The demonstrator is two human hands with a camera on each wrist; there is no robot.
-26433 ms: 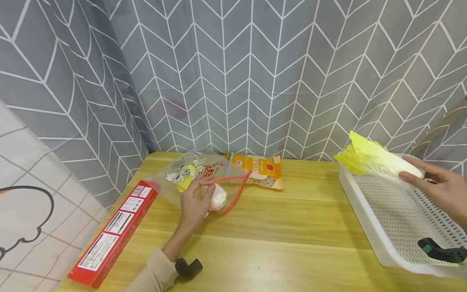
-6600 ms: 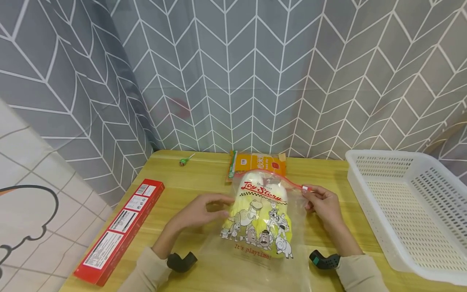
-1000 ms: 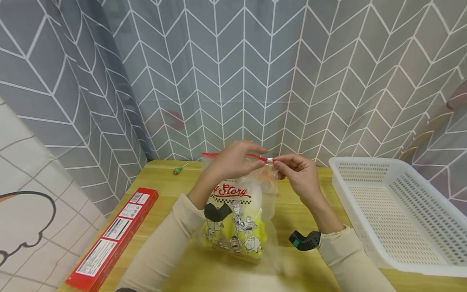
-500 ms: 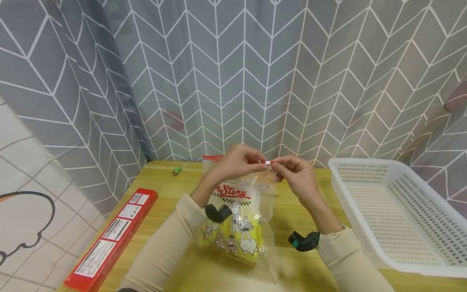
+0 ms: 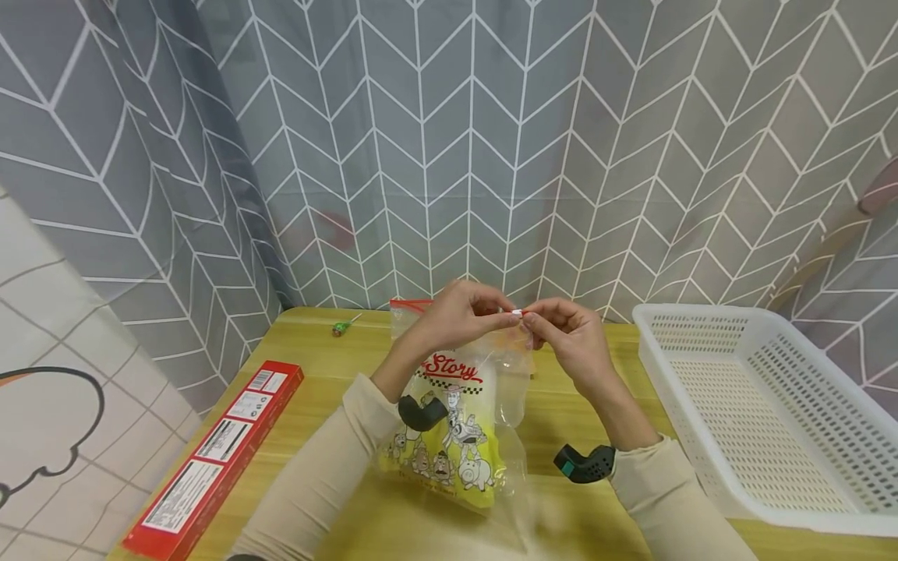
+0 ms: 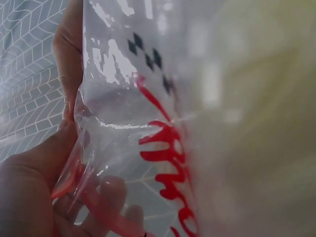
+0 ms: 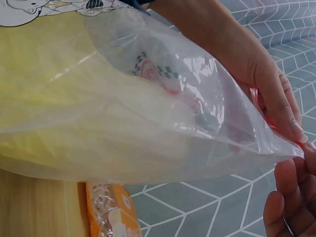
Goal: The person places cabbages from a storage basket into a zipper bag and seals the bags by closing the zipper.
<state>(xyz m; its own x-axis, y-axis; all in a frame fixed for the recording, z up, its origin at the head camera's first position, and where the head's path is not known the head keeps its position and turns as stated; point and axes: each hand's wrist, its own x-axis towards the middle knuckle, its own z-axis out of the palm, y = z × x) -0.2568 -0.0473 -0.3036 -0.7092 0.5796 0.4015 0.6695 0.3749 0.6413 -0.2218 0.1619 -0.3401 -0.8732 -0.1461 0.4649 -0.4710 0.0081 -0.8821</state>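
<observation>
A clear zip bag (image 5: 449, 421) with red lettering and cartoon figures is held up by its top edge over the table. Pale yellow-green napa cabbage (image 5: 486, 475) fills its lower part. At the right end of the red zip is a white slider (image 5: 517, 312), pinched between the thumb and fingers of my left hand (image 5: 459, 315). My right hand (image 5: 575, 339) pinches the zip's end right beside it. In the right wrist view the bag's corner runs to a point between both hands' fingertips. Red zip (image 6: 106, 212) crosses the left wrist view, with fingers behind the film.
To the right stands a white perforated basket (image 5: 701, 436). A long red box (image 5: 217, 460) lies along the table's left edge. A green-wrapped lollipop (image 5: 341, 327) is at the back left. An orange food packet (image 7: 113, 212) lies behind the bag, before a grey patterned curtain (image 5: 449, 156).
Earlier, one cabbage was in my right hand over the basket; later two lay in the bag on the table. Now the bag is raised, and my left fingers have come onto the slider.
</observation>
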